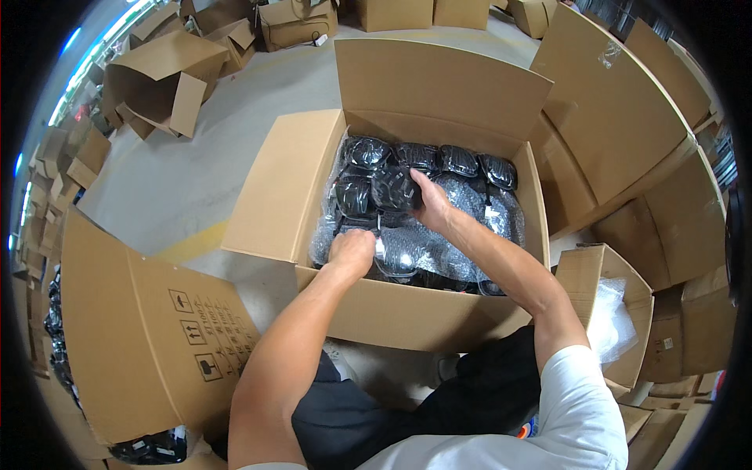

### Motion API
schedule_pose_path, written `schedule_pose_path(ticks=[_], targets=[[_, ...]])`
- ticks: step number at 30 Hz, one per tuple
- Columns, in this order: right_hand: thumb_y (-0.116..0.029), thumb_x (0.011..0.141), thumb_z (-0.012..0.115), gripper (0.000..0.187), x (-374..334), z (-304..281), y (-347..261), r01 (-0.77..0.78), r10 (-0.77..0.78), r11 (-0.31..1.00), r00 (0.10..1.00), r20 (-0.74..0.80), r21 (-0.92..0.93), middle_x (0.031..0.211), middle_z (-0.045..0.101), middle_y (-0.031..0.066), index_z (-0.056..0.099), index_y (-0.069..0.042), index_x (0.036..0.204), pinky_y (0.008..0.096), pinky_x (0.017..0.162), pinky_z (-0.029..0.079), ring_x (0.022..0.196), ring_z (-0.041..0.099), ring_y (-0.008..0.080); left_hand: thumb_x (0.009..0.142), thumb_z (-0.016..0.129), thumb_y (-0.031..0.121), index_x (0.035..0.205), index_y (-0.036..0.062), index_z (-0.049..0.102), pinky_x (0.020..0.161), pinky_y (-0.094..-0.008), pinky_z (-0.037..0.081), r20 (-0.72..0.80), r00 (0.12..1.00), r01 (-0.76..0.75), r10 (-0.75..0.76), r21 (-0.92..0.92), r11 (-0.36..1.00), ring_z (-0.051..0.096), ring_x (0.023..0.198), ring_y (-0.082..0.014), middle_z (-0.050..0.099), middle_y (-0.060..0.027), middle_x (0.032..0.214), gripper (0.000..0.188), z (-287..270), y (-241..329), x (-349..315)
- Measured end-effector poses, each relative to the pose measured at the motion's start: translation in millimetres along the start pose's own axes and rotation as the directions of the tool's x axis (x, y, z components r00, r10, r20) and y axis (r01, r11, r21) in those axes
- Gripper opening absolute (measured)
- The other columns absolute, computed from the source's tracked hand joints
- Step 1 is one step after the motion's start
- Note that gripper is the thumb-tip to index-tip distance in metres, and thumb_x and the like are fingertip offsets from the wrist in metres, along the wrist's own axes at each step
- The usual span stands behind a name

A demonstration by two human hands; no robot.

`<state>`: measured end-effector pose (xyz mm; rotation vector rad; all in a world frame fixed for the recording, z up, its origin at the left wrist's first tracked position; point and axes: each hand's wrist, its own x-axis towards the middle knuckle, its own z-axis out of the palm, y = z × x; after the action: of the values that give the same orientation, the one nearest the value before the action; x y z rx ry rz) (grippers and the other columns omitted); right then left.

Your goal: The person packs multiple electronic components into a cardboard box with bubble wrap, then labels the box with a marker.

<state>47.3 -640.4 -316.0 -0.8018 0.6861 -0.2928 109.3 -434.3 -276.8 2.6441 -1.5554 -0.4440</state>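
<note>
Clock directions: 12 at the far side of the carton, 6 at the wearer.

Right hand [429, 200]: its grip is closed on the dark pack [394, 189], thumb and fingers along the pack's 3 o'clock side. From this grip the pack lies toward 9 to 10 o'clock, in contact. Outline blocky, nearly as wide as deep; long axis not determinable. Wrapping is dark and shiny. Whether the pack is lifted or bears on the layer beneath: cannot tell.

Left hand [352, 252]: fingers curled, knuckles up, at the 7 to 8 o'clock part of the open carton [415, 321], beside the bubble wrap [427, 249]. Fingertips hidden; cannot tell whether this grip pinches anything. From it the pack lies at 1 o'clock, apart. Right hand is therefore the nearer.

Position of pack: inside the carton outline, a little toward 10 o'clock of its middle. Around it: a neighbouring black pack [354, 196] at 9 o'clock, just beside; a row of black packs [459, 160] from 11 round to 2 o'clock, along the far wall; bubble wrap at 3 o'clock and again at 5 to 6 o'clock.

Carton flaps: the far flap [439, 82] stands up at 12 o'clock; the side flap [282, 184] is spread outward at 9 o'clock.
</note>
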Motion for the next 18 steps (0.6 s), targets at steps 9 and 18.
schedule_pose_path(ticks=[9, 18], targets=[[-0.054, 0.097, 0.059, 0.066, 18.1, -54.2, 22.8, 0.029, -0.384, 0.698, 0.858, -0.34, -0.715, 0.12, 0.066, 0.0185, 0.057, 0.001, 0.134, 0.0434, 0.092, 0.049, 0.11, 0.06, 0.0308, 0.081, 0.07, 0.017, 0.088, 0.0008, 0.074, 0.077, -0.0503, 0.056, 0.131, 0.978, -0.146, 0.165, -0.145, 0.979, 0.071, 0.086, -0.0392, 0.072, -0.0228, 0.088, 0.018, 25.8, -22.1, 7.2], [-0.026, 0.084, 0.078, 0.069, -20.2, -24.1, 15.3, 0.076, -0.669, -0.403, 0.656, 0.35, -0.912, 0.145, 0.047, 0.0281, 0.047, 0.004, 0.138, 0.0497, 0.107, 0.042, 0.129, 0.051, 0.0442, 0.088, 0.071, 0.03, 0.097, -0.0032, 0.075, 0.089, -0.0485, 0.056, 0.029, 0.998, -0.045, 0.056, -0.299, 0.953, 0.07, 0.1, -0.0382, 0.073, -0.0229, 0.104, 0.035, 11.5, 2.0, -29.9]])
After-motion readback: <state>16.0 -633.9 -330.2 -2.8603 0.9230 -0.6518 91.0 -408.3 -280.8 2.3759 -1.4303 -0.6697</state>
